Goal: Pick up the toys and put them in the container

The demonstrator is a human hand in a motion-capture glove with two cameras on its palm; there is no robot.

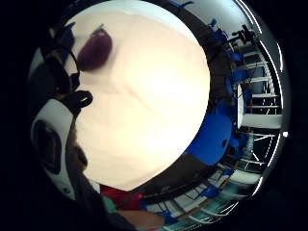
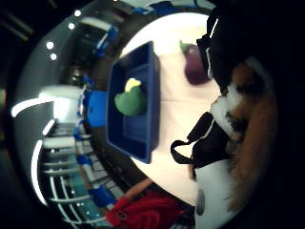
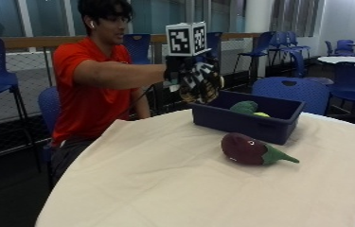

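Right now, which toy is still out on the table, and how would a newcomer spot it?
Start at the table with its beige cloth, then find the dark blue container. Just in front of it lies the eggplant toy, on its side: dark purple with a green stem, unlike the green toy already inside.

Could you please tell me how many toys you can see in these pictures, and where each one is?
3: a green toy in the blue container, a purple eggplant toy on the cloth beside it, and a brown-and-white toy in the gloved right hand. Others may be hidden inside.
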